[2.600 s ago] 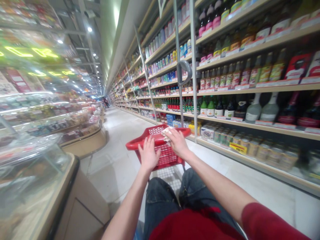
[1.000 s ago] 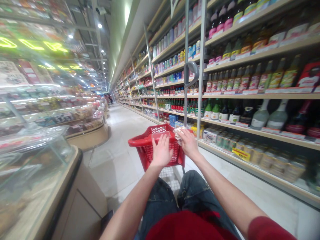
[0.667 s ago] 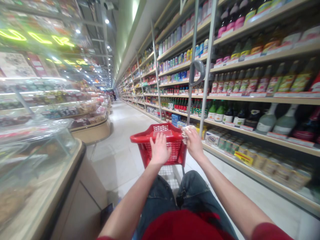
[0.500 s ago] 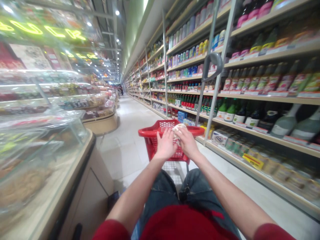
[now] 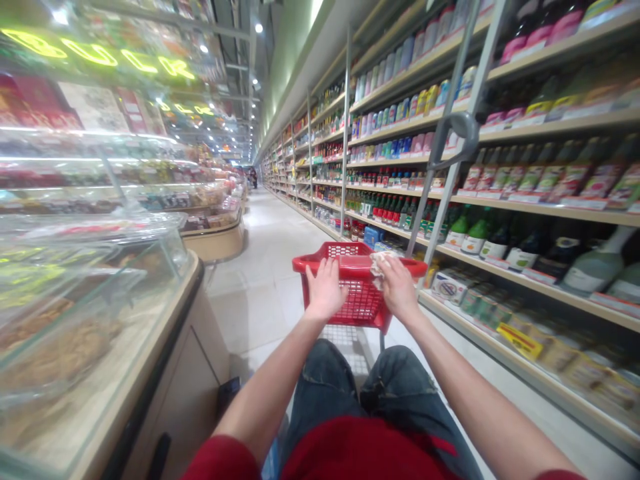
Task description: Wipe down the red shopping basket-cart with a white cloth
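Observation:
A red plastic shopping basket with grid walls stands in front of my knees. My left hand is open, fingers spread at the basket's near rim toward its left side. Between the fingers of my right hand is a crumpled white cloth or tissue, pressed at the rim on the right. Which of the two it is, I cannot tell. The inside of the basket is mostly hidden by the rim and my hands.
On the right run long shelves of bottles and cans. A grey pole with a loop handle rises beside the basket. To the left is a glass-topped food counter. A pale tiled aisle leads ahead, with people far off.
My hands have moved apart: the right one has slid rightward along the rim with the white cloth or tissue. The whole view has shifted slightly, with the basket further right.

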The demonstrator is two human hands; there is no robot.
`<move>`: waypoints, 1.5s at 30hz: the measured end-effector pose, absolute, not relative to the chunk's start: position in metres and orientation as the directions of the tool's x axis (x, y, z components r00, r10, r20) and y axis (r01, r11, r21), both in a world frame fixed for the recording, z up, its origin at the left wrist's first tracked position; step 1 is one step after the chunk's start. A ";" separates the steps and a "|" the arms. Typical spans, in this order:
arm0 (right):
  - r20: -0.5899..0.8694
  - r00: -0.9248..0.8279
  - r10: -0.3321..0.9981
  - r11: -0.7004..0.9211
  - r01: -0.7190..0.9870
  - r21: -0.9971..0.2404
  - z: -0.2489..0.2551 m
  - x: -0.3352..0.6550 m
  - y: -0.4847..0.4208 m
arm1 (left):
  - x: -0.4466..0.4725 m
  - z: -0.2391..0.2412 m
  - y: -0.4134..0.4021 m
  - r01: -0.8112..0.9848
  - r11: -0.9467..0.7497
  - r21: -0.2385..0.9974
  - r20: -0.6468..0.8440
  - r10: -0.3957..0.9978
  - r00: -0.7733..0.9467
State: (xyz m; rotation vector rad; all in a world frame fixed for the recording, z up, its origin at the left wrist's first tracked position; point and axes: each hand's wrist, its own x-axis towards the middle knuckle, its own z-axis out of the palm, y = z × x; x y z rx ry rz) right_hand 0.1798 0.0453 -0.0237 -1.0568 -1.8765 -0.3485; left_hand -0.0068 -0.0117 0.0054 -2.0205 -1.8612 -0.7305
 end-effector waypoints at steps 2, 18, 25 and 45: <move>0.823 -0.185 0.537 0.559 0.809 -0.183 -0.023 0.192 0.048 | -0.011 0.005 -0.013 0.985 -0.129 0.119 0.569 0.821 0.038; 0.833 -0.266 0.485 0.618 0.778 -0.112 -0.018 0.179 0.041 | -0.016 0.003 -0.021 0.984 -0.120 0.133 0.607 0.794 0.015; 0.863 -0.092 0.497 0.537 0.813 -0.223 -0.017 0.198 0.054 | -0.025 -0.002 -0.020 0.984 -0.062 0.166 0.627 0.777 -0.057; 0.764 -0.272 0.585 0.650 0.721 -0.241 0.016 0.155 0.050 | -0.009 -0.002 -0.011 0.964 -0.124 0.237 0.582 0.813 -0.038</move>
